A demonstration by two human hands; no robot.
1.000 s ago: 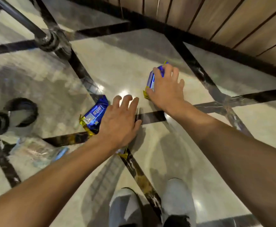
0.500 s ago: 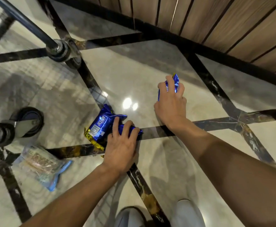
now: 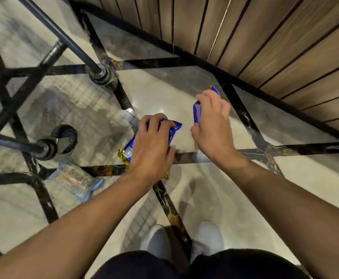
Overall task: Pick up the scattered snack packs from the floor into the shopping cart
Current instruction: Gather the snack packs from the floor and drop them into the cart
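Two hands: both are out in front, low over the floor (image 3: pixel 215 202), and each one has a snack pack in it.
Left hand (image 3: pixel 151 150): its grip is closed. The fingers curl over the top of a blue pack with gold ends (image 3: pixel 129 151) and squeeze it.
Blue pack with gold ends: it sticks out on both sides of the left hand. One shiny blue corner pokes out by the fingertips. A gold end pokes out by the wrist. I cannot tell if it is touching the floor.
Right hand (image 3: pixel 213 127): its grip is closed too. The thumb and fingers pinch a second blue pack (image 3: pixel 197 111).
Second blue pack: it stands up on its edge in the right hand. A bit of blue and gold shows past the fingertips.
Pale pack (image 3: pixel 77 181): it is see-through with light blue edges. It lies flat on the floor, left of the left arm, near a cart wheel. No hand touches it.
Shopping cart: only the bottom shows. There are dark bars (image 3: pixel 64 39) and two wheels, one near the pale pack (image 3: pixel 65 137) and one farther up (image 3: pixel 104 74).
Floor: shiny pale stone with dark stripes that cross.
Wall (image 3: pixel 265 37): brown wood boards, up at the top right.
Feet: two light grey shoes (image 3: pixel 207 238) stand at the bottom, under dark trousers.
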